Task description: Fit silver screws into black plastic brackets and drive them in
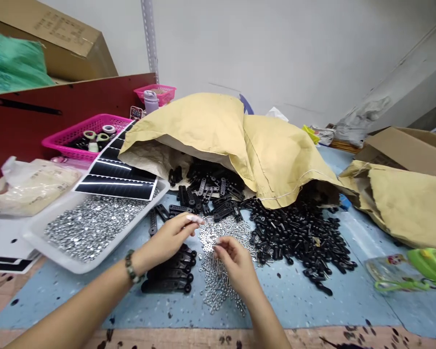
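Note:
My left hand [170, 237] hovers over a row of black plastic brackets [170, 276], its fingertips drawn together near the top of a heap of small silver screws [221, 242]. I cannot make out what, if anything, they hold. My right hand [236, 261] rests on the screw heap with thumb and forefinger pinched on something tiny, probably a screw. Loose flat black brackets [207, 194] spill from an open tan paper sack [218, 131] just beyond both hands. A pile of small black plastic pieces [301, 232] lies to the right.
A white tray [43, 242] of silver washers stands at the left under black-and-white strips [116, 179]. Pink baskets [69, 140] sit behind it by a red board. A second tan sack [407, 203], a cardboard box [410, 145] and a green object [432, 266] lie at the right.

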Available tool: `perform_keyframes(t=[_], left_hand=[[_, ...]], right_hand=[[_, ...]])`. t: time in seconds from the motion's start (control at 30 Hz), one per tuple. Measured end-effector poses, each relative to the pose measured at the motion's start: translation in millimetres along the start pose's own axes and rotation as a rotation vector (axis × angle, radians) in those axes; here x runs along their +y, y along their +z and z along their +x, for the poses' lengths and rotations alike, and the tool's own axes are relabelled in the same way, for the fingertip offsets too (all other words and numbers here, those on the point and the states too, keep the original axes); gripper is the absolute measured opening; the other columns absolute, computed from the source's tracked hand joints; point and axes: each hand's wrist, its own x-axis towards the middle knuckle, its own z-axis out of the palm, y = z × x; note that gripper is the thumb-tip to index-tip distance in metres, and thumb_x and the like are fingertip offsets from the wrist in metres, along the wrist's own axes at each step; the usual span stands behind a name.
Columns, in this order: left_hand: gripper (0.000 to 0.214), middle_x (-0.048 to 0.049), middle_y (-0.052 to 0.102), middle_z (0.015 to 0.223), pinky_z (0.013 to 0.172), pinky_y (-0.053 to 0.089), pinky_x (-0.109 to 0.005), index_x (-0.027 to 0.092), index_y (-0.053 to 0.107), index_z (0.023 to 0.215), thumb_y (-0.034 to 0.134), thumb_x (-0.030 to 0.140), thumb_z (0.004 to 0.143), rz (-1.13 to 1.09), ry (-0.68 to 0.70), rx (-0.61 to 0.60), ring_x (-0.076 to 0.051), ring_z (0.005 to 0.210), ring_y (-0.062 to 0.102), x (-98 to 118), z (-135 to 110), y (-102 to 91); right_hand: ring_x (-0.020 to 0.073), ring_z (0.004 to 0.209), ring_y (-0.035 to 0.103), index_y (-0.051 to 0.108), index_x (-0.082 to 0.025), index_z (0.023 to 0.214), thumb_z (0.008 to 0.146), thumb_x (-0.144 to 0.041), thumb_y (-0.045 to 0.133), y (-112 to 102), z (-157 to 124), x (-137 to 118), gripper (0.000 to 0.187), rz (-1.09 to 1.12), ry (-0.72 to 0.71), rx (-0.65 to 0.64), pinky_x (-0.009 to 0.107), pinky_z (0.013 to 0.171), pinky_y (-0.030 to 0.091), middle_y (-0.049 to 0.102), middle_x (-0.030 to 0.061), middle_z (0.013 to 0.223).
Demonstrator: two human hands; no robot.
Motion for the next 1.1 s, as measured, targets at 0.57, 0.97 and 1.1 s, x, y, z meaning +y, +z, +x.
perform_keyframes(t=[0.57, 0.97, 1.1], left_hand=[[0.014, -0.0026, 0.061, 0.093, 0.079, 0.048, -0.035, 0.022, 0.057, 0.094, 0.044, 0.024, 0.096, 0.037, 0.03, 0.047, -0.02, 0.088, 0.058, -32.6, -63.7, 8.8], [0.02, -0.0047, 0.058, 0.084, 0.07, 0.045, -0.034, 0.017, 0.06, 0.083, 0.043, 0.016, 0.095, 0.312, 0.076, -0.122, -0.02, 0.081, 0.052, -10.5, -56.5, 8.6], [0.024, -0.0052, 0.057, 0.08, 0.065, 0.043, -0.034, 0.016, 0.058, 0.078, 0.042, 0.015, 0.095, 0.403, 0.065, -0.211, -0.02, 0.076, 0.051, -5.9, -48.8, 6.0]], right_hand=[[0.018, 0.079, 0.055, 0.06, -0.019, 0.086, 0.089, -0.008, 0.049, 48.2, 25.0, -23.0, 0.016, -0.801, -0.405, -0.334, 0.027, 0.069, 0.043, 0.059, 0.0035, 0.083], [0.0162, 0.079, 0.061, 0.054, -0.022, 0.11, 0.091, -0.022, 0.049, 10.7, 23.0, -27.4, 0.019, -0.615, -0.303, -0.175, 0.03, 0.074, 0.049, 0.061, 0.0063, 0.105], [0.019, 0.075, 0.061, 0.058, -0.02, 0.098, 0.092, -0.032, 0.046, -40.3, 13.3, -1.4, 0.018, -0.768, -0.202, 0.128, 0.032, 0.069, 0.048, 0.062, 0.0075, 0.093]])
